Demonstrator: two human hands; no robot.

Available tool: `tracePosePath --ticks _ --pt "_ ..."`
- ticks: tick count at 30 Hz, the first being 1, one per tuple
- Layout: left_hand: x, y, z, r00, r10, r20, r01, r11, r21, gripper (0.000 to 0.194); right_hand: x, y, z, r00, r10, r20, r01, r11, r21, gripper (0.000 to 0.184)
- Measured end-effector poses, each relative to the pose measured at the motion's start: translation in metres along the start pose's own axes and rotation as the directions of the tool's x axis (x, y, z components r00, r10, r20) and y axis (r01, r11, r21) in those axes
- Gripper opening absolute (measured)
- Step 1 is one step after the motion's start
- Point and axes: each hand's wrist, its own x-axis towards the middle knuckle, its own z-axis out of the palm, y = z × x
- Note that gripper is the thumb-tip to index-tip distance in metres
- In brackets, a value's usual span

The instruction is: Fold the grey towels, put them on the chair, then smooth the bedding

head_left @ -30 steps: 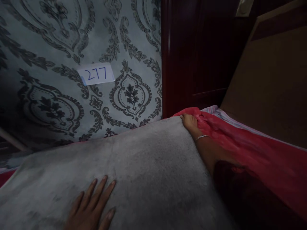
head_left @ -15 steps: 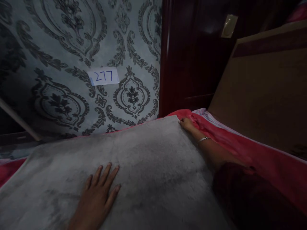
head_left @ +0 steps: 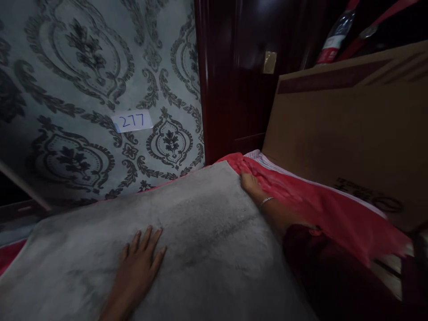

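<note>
A grey plush mat [head_left: 200, 209] with darker streaks lies spread out over a red cloth [head_left: 301, 196]. My left hand [head_left: 138, 263] rests flat on its surface near the middle, fingers spread and holding nothing. At the mat's right edge, a little below the far corner, is my right hand [head_left: 249, 182]. Its fingers are curled at that edge, and the fingertips are partly hidden. A thin bracelet [head_left: 266, 200] circles the right wrist, with a dark sleeve behind it.
Patterned wallpaper [head_left: 76, 80] bearing a paper label "277" [head_left: 133, 121] rises behind the mat. A dark red wooden panel [head_left: 230, 89] adjoins it. On the right stands a large cardboard box [head_left: 334, 129], with a bottle [head_left: 336, 38] behind its top edge. A pale pole [head_left: 25, 185] slants at the left.
My right hand has moved from the far right corner a little way down the mat's right edge. The view has turned right, showing more of the box and the bottle. My left hand stays flat.
</note>
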Motion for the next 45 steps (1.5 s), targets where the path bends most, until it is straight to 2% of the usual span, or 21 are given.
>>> tracePosePath --ticks 4,11,15,21,25,27,29,30,32,34,36,41,45 --pt "0.001 0.002 -0.002 1.000 0.004 0.005 -0.004 1.000 0.006 0.062 -0.051 0.018 -0.014 0.999 -0.047 0.006 0.048 0.994 -0.098 0.037" --pt "0.003 0.008 -0.010 0.998 -0.018 0.060 0.014 0.998 0.068 0.061 -0.148 0.079 -0.046 0.993 0.114 0.035 -0.106 0.977 -0.184 0.037" --pt "0.004 0.010 -0.014 0.998 -0.006 0.067 0.000 0.996 0.085 0.062 -0.168 0.094 -0.056 0.980 0.196 0.036 -0.185 0.962 -0.199 0.034" --pt "0.006 0.012 -0.019 0.998 0.009 0.056 -0.012 0.999 0.052 0.063 -0.175 0.101 -0.063 0.982 0.191 -0.004 -0.189 0.969 -0.161 0.031" --pt "0.008 0.012 -0.020 0.998 0.024 0.052 -0.026 0.999 0.024 0.065 -0.209 0.127 -0.068 0.979 0.197 -0.045 -0.201 0.969 -0.144 0.030" --pt "0.010 0.011 -0.019 0.999 0.033 0.034 -0.034 0.999 0.014 0.066 -0.232 0.145 -0.065 0.976 0.166 -0.144 -0.178 0.982 -0.070 0.028" --pt "0.011 0.009 -0.017 0.999 0.044 0.009 -0.044 0.999 -0.003 0.066 -0.252 0.164 -0.057 0.946 0.156 -0.283 -0.138 0.987 0.081 0.027" --pt "0.011 0.009 -0.016 0.999 0.048 -0.002 -0.048 0.999 -0.013 0.066 -0.260 0.174 -0.052 0.922 0.182 -0.341 -0.125 0.975 0.181 0.027" --pt "0.012 0.009 -0.015 0.998 0.054 -0.012 -0.055 0.998 -0.030 0.067 -0.272 0.190 -0.041 0.883 0.278 -0.378 -0.102 0.900 0.424 0.030" --pt "0.012 0.009 -0.015 0.998 0.059 -0.015 -0.060 0.998 -0.037 0.069 -0.280 0.203 -0.032 0.875 0.342 -0.343 -0.064 0.783 0.618 0.039" --pt "0.012 0.010 -0.016 0.998 0.065 -0.017 -0.066 0.997 -0.037 0.071 -0.287 0.214 -0.025 0.896 0.336 -0.291 -0.032 0.701 0.712 0.048" --pt "0.012 0.011 -0.018 0.997 0.070 -0.014 -0.071 0.997 -0.032 0.071 -0.312 0.235 -0.014 0.961 0.258 -0.094 -0.090 0.619 0.780 0.060" --pt "0.012 0.013 -0.019 0.997 0.079 -0.018 -0.079 0.997 -0.008 0.070 -0.331 0.250 -0.006 0.972 0.234 0.016 -0.150 0.569 0.809 0.065"
